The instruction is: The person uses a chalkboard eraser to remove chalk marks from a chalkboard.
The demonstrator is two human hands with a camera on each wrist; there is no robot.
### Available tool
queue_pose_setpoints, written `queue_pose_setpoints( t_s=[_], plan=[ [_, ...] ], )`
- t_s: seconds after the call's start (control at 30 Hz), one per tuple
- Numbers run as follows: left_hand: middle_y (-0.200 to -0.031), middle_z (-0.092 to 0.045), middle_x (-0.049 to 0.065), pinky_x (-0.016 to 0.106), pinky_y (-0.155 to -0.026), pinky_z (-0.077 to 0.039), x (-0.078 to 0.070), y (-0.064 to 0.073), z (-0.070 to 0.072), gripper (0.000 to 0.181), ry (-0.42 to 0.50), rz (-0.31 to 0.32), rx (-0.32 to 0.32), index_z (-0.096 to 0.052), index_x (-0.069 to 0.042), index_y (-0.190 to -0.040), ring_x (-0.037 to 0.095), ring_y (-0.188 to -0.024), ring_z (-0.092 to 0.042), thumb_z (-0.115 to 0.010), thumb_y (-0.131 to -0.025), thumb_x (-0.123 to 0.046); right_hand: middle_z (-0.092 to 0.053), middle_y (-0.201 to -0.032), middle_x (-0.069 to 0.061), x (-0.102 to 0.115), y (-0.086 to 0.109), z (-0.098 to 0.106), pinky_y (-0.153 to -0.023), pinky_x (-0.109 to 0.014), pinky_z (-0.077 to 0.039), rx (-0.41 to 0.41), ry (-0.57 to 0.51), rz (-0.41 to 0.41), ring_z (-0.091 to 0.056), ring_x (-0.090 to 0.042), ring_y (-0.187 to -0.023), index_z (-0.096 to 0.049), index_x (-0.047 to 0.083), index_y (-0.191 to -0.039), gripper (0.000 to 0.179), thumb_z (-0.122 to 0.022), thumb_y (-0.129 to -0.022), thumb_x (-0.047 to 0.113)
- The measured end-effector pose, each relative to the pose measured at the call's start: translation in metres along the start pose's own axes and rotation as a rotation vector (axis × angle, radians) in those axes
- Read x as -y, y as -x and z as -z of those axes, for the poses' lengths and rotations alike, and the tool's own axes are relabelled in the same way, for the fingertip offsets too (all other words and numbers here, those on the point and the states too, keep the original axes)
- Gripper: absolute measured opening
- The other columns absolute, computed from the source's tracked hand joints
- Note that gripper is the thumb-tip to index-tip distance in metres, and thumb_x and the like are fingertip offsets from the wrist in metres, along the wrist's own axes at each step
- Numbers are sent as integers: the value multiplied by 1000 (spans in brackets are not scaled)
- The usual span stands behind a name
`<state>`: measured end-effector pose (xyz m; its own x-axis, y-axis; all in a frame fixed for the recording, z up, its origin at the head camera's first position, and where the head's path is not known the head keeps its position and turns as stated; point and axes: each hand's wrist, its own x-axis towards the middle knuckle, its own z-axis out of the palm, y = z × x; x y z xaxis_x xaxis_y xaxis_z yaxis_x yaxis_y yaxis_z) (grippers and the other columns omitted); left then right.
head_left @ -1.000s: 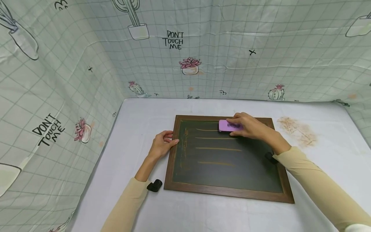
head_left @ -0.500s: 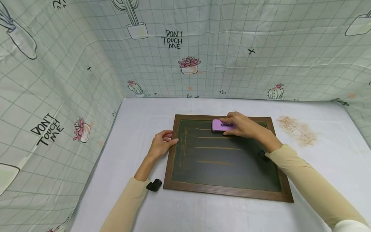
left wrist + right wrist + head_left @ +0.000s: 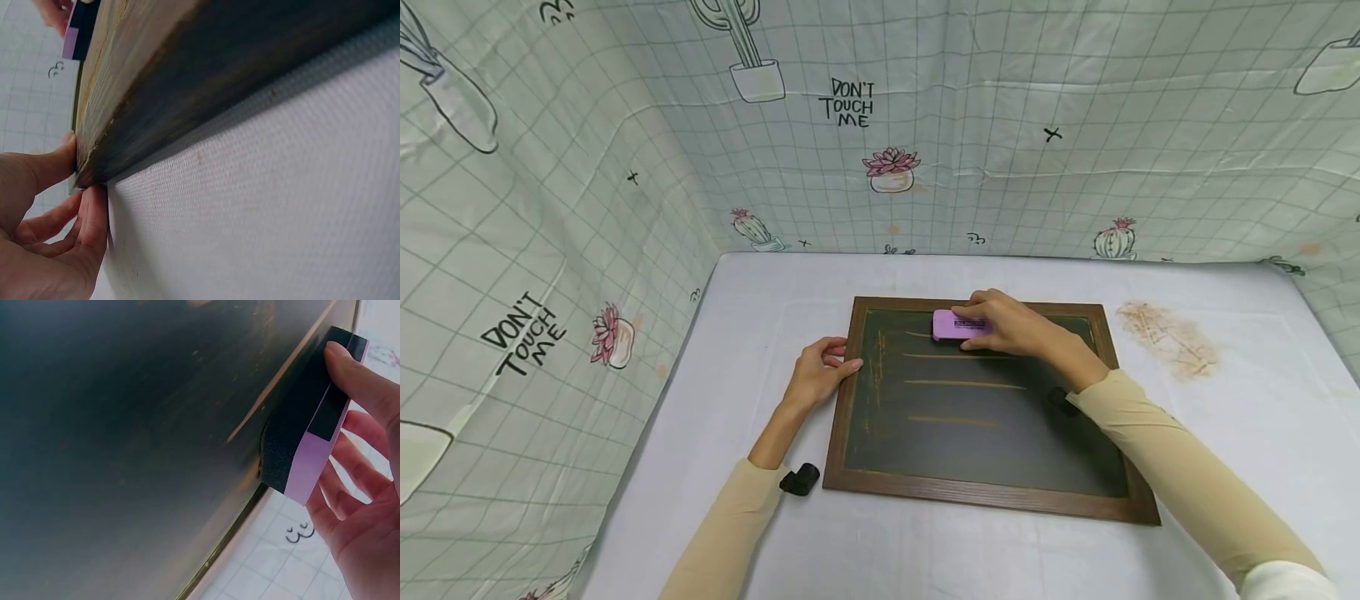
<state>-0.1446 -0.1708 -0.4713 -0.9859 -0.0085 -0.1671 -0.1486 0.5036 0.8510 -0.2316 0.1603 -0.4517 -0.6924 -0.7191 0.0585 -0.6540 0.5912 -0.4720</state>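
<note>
A chalkboard (image 3: 985, 454) in a brown wooden frame lies flat on the white table, bearing several yellowish chalk lines and a smudged streak down its left side. At its far edge the right hand (image 3: 1011, 325) grips a purple eraser (image 3: 946, 325) with a black felt pad. The right wrist view shows the thumb on one long side of this eraser (image 3: 307, 464) and the fingers on the other, felt against the board. On the left edge, the left hand (image 3: 816, 372) holds the frame; in the left wrist view its thumb (image 3: 53, 164) is on the frame's top and its fingers are at the outer side.
A brown dusty stain (image 3: 1168, 340) marks the white table (image 3: 970, 554) right of the board. A grid-patterned cloth (image 3: 985, 108) with cactus drawings hangs behind and on the left. A black wrist device (image 3: 800, 480) sits by the left sleeve.
The right hand has slid the eraser leftward along the board's far edge, over the topmost chalk line, less of which shows on the left. The left hand and the board stay in place.
</note>
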Motion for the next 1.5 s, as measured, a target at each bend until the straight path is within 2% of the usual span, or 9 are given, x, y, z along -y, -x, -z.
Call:
queue_pose_setpoints(
  t_s=[0.17, 0.73, 0.97, 1.33, 1.5],
  plan=[
    [-124, -63, 23, 45, -91, -50, -1, 0, 0, 50, 11, -11, 3, -59, 6, -137, 34, -106, -61, -76, -94, -11, -64, -117, -20, 3, -5, -3, -86, -48, -49, 3, -2, -1, -56, -30, -99, -60, -6, -138, 62, -85, -88, 20],
    [-121, -64, 22, 45, -89, -50, 0, -1, -3, 49, 3, -22, 6, -60, 6, -136, 33, -104, -61, -77, -94, -12, -65, -107, -16, 21, -30, -11, -80, -43, -46, 10, 19, 85, -53, -26, -89, -63, -6, -135, 62, -86, -85, 21],
    [-120, -65, 22, 43, -89, -51, 0, -1, -2, 49, 5, -33, 2, -60, 7, -136, 33, -103, -62, -77, -94, -11, -65, -106, -14, 25, -41, -14, -84, -44, -50, 15, 49, 116, -58, -28, -93, -66, -7, -132, 59, -88, -84, 20],
    [-120, -65, 21, 37, -86, -50, 2, -2, -1, 49, -1, -20, -1, -61, 6, -136, 32, -102, -62, -77, -93, -11, -66, -110, -16, 26, -43, -14, -88, -45, -52, 29, 94, 134, -61, -30, -98, -66, -6, -132, 60, -87, -84, 22],
    [-121, -65, 21, 38, -86, -50, 0, -2, 1, 49, -5, -14, -3, -60, 5, -136, 32, -102, -62, -77, -94, -11, -66, -111, -17, 24, -43, -12, -87, -45, -52, 28, 117, 155, -62, -31, -98, -65, -6, -133, 59, -86, -85, 23]
  ],
)
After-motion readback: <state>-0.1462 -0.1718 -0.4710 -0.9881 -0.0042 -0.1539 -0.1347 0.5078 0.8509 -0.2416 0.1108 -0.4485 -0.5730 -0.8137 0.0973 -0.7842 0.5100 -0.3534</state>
